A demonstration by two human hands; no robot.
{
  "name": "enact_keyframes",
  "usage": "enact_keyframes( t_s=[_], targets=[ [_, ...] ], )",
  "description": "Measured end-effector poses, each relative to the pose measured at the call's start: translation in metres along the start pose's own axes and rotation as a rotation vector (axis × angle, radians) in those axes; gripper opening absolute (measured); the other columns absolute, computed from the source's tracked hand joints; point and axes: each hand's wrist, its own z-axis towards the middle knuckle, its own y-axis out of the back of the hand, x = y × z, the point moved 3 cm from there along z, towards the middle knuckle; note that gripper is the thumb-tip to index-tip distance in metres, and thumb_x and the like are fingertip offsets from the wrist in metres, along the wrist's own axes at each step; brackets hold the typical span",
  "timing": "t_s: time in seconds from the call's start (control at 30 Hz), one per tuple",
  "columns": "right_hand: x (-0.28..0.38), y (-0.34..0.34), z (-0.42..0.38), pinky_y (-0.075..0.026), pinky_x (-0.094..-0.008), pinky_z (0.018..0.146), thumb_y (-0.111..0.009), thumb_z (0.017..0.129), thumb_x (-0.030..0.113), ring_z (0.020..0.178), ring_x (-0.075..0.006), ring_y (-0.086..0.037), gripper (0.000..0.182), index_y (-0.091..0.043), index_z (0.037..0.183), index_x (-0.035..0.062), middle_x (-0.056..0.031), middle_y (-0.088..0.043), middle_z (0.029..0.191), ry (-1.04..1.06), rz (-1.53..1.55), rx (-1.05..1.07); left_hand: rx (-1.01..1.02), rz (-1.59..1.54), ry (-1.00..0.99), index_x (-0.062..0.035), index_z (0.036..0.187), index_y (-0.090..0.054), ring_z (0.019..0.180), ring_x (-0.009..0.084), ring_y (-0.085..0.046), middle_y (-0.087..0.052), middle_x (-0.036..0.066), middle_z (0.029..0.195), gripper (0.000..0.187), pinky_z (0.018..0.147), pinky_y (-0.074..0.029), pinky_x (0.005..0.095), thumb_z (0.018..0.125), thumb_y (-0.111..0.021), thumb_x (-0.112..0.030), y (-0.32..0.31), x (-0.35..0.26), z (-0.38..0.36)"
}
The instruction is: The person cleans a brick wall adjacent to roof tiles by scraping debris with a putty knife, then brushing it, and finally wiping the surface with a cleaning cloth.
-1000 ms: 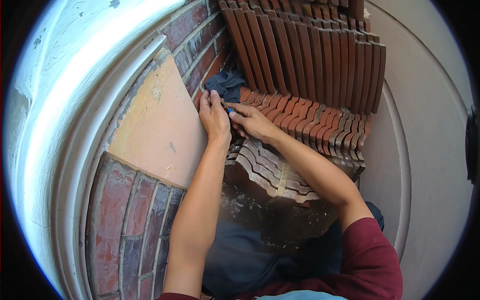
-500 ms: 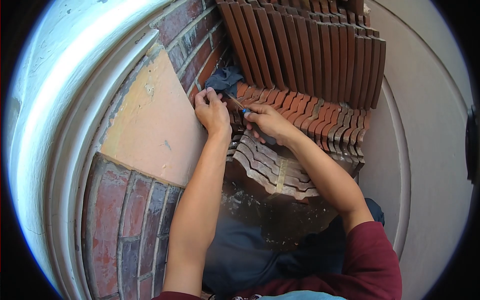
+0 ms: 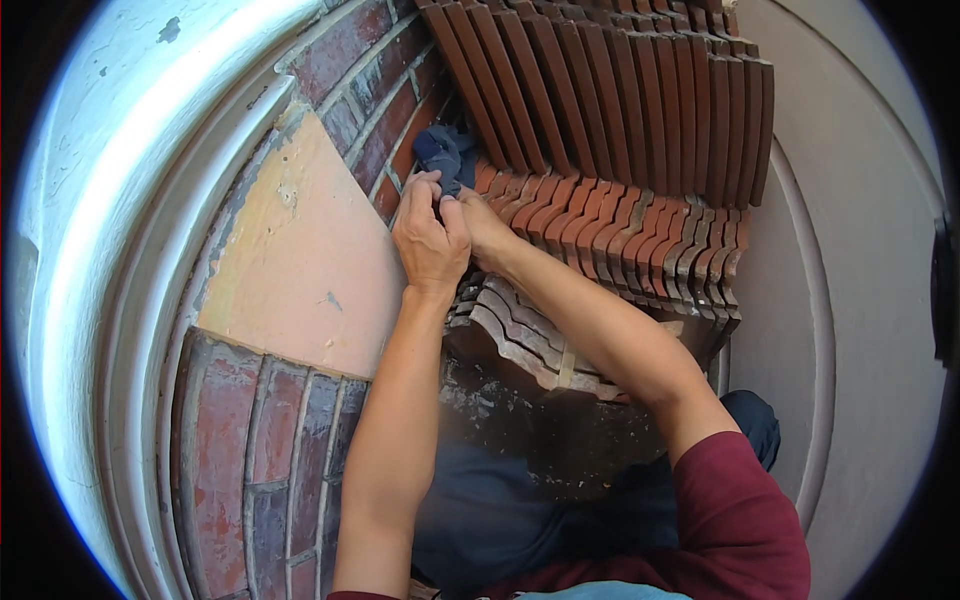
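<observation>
A bunched dark blue-grey cloth (image 3: 442, 152) lies against the brick wall, beside the stacked roof tiles. My left hand (image 3: 432, 235) is closed at the lower end of the cloth, its fingers gripping the fabric. Pressed against it on the right, my right hand (image 3: 484, 225) reaches to the same spot. The right fingers are mostly hidden behind my left hand, so what they hold cannot be seen. The blue-ended screwdriver-like tool is out of sight.
Upright roof tiles (image 3: 620, 110) stand at the back, above a row of orange tiles (image 3: 600, 225). Weathered tiles (image 3: 520, 335) lie nearer me. A brick wall (image 3: 270, 420) with a plaster patch (image 3: 310, 250) is at left, a pale curved surface (image 3: 870, 300) at right.
My right hand has moved left and up against my left hand. The tool seen in it before is now hidden. The cloth has changed shape, and the view has shifted slightly.
</observation>
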Motion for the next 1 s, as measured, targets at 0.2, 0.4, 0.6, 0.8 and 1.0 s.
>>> enact_keyframes(
  t_s=[0.2, 0.4, 0.6, 0.8, 1.0],
  targets=[
    [0.004, 0.005, 0.021, -0.049, -0.0268, 0.06, -0.051, 0.099, 0.02, 0.072, -0.0104, -0.059, 0.014, -0.06, 0.096, 0.0095, -0.0008, -0.063, 0.086, 0.0, -0.003, -0.079, 0.049, 0.014, 0.119, 0.0041, 0.091, -0.056, 0.096, 0.0431, -0.064, -0.067, 0.026, 0.105, 0.017, 0.085, -0.049, 0.0445, 0.089, -0.052, -0.012, -0.006, 0.006, 0.01],
    [0.006, 0.005, 0.001, -0.048, -0.0266, 0.071, -0.052, 0.096, 0.02, 0.082, -0.0108, -0.057, 0.022, -0.063, 0.105, 0.0045, -0.0033, -0.064, 0.094, 0.006, -0.159, -0.013, 0.092, -0.018, 0.189, 0.0032, 0.1, -0.058, 0.1, 0.0422, -0.065, -0.067, 0.026, 0.107, 0.02, 0.087, -0.049, 0.0451, 0.093, -0.051, -0.015, -0.003, -0.004, 0.008],
    [-0.035, 0.031, 0.071, -0.048, -0.0272, 0.078, -0.052, 0.095, 0.015, 0.094, -0.013, -0.057, 0.029, -0.055, 0.12, 0.002, -0.0053, -0.059, 0.106, 0.549, -0.379, 0.19, 0.066, -0.113, 0.141, 0.0065, 0.13, -0.048, 0.109, 0.0407, -0.061, -0.065, 0.026, 0.112, 0.043, 0.098, -0.045, 0.042, 0.097, -0.051, -0.021, -0.023, -0.01, 0.014],
    [0.004, 0.012, 0.02, -0.05, -0.0282, 0.076, -0.05, 0.099, 0.019, 0.091, -0.0142, -0.057, 0.038, -0.046, 0.134, 0.0041, -0.0061, -0.058, 0.104, 0.131, -0.133, 0.056, 0.144, 0.127, 0.037, 0.0066, 0.107, -0.069, 0.107, 0.035, -0.055, -0.062, 0.021, 0.114, 0.035, 0.097, -0.041, 0.044, 0.089, -0.059, -0.022, -0.016, -0.035, 0.009],
    [0.023, 0.015, 0.046, -0.052, -0.0293, 0.074, -0.047, 0.103, 0.022, 0.088, -0.0153, -0.058, 0.049, -0.036, 0.147, 0.0061, -0.0069, -0.058, 0.101, 0.052, -0.032, 0.003, 0.108, 0.215, -0.032, 0.0019, 0.111, -0.069, 0.12, 0.0378, -0.047, -0.06, 0.019, 0.116, 0.034, 0.103, -0.035, 0.0487, 0.089, -0.061, -0.023, -0.014, -0.058, 0.006]
  ],
)
